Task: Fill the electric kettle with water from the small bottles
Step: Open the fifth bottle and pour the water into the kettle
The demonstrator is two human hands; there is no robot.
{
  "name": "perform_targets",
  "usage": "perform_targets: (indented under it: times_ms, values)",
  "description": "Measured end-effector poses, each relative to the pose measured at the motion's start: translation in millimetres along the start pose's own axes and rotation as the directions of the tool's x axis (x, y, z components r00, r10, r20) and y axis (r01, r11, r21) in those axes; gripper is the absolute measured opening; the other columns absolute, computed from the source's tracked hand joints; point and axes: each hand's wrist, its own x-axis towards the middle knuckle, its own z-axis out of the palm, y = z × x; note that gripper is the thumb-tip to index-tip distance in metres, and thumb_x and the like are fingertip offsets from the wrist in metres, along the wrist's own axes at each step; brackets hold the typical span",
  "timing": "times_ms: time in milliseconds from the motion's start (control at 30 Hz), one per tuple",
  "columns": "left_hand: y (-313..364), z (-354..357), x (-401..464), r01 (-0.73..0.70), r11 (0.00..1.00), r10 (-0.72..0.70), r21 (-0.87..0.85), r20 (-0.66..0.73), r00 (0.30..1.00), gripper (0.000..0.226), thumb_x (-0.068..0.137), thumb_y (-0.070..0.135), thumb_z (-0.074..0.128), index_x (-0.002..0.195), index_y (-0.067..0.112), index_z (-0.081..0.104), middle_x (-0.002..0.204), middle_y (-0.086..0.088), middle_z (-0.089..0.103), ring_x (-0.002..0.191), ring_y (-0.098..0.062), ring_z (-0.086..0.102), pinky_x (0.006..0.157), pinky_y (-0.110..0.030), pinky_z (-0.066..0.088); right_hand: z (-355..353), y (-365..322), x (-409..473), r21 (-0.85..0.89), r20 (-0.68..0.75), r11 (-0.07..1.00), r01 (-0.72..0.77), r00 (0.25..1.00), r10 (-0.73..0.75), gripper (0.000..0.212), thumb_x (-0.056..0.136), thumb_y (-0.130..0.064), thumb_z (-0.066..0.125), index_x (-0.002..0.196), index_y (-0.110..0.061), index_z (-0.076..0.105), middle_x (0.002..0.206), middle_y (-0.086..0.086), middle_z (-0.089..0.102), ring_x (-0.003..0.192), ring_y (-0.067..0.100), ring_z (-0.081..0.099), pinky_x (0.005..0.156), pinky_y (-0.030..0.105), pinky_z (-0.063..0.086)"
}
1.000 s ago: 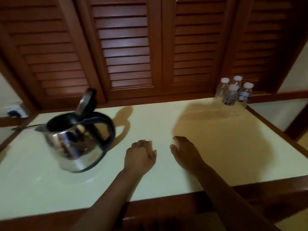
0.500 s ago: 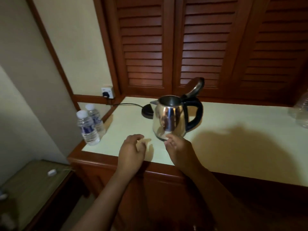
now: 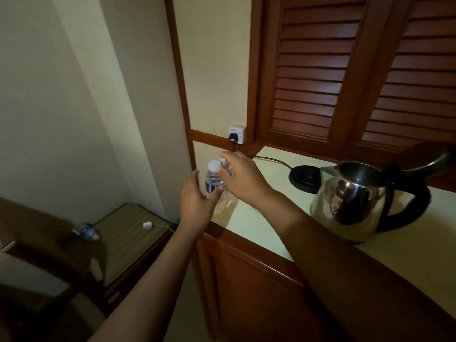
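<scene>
Two small clear water bottles with white caps stand at the counter's left corner. My left hand (image 3: 197,201) cups the front bottle (image 3: 212,180); its thumb lies across the blue label, and its fingers are spread just left of the bottle. My right hand (image 3: 243,182) reaches over the rear bottle (image 3: 223,156) and hides most of it, with its fingers curled at the neck. The steel electric kettle (image 3: 355,196) stands to the right with its lid (image 3: 436,156) tipped open. It sits off its black base (image 3: 306,178).
The cream counter (image 3: 261,218) has a wooden front edge and louvred wooden doors behind it. A cord runs from the base to a wall socket (image 3: 237,135). Lower left, a side table (image 3: 128,230) holds a lying bottle (image 3: 86,232) and a small white object (image 3: 147,225).
The view has swung left, from the counter's right end to its left corner. Both hands have left the counter edge and reached the two bottles there.
</scene>
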Motion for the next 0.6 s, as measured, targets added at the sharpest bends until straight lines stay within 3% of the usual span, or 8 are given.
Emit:
perform_targets:
  times_ms: [100,233,433,600]
  values:
    - [-4.9,6.2,3.4,0.023,0.999,-0.021,-0.027,0.09,0.996,0.07,0.084,0.04,0.068,0.142,0.019,0.034,0.139,-0.003,0.049,0.123,-0.017,0.05,0.096,-0.03,0.042,7.2,-8.8,15.2,-0.075,0.078,0.997,0.012,0.997,-0.006,0.047,0.094,-0.028,0.05,0.139,-0.015,0.042,0.139,0.01,0.044,0.124,0.026,0.046,0.101,0.037,0.043]
    - [-1.0,10.1,7.1,0.047,0.997,-0.044,-0.059,0.047,0.998,0.061,0.086,0.029,0.067,0.138,0.018,0.038,0.133,-0.003,0.052,0.112,-0.012,0.052,0.086,-0.023,0.041,15.0,-15.4,23.2,-0.175,0.113,0.984,0.02,0.994,0.0,0.047,0.096,-0.028,0.048,0.14,-0.013,0.041,0.141,0.01,0.04,0.124,0.026,0.046,0.097,0.034,0.044]
    - [2.2,15.1,11.9,0.093,0.995,-0.091,-0.036,0.057,0.994,0.052,0.089,0.022,0.064,0.135,0.014,0.042,0.131,-0.007,0.05,0.097,-0.006,0.046,0.082,-0.021,0.039,23.8,-18.0,28.0,-0.244,0.069,0.969,-0.03,0.996,0.048,0.029,0.093,-0.025,0.053,0.117,-0.008,0.055,0.121,0.01,0.041,0.101,0.024,0.056,0.074,0.026,0.041]
    - [0.8,15.6,2.0,0.063,0.993,-0.055,-0.099,0.085,0.995,0.051,0.087,0.021,0.067,0.131,0.014,0.04,0.114,0.002,0.058,0.091,-0.005,0.052,0.068,-0.009,0.041,13.4,-18.1,17.7,-0.212,0.103,0.977,-0.011,0.994,0.034,0.025,0.091,-0.02,0.057,0.113,-0.011,0.05,0.115,0.011,0.051,0.101,0.025,0.057,0.079,0.03,0.05]
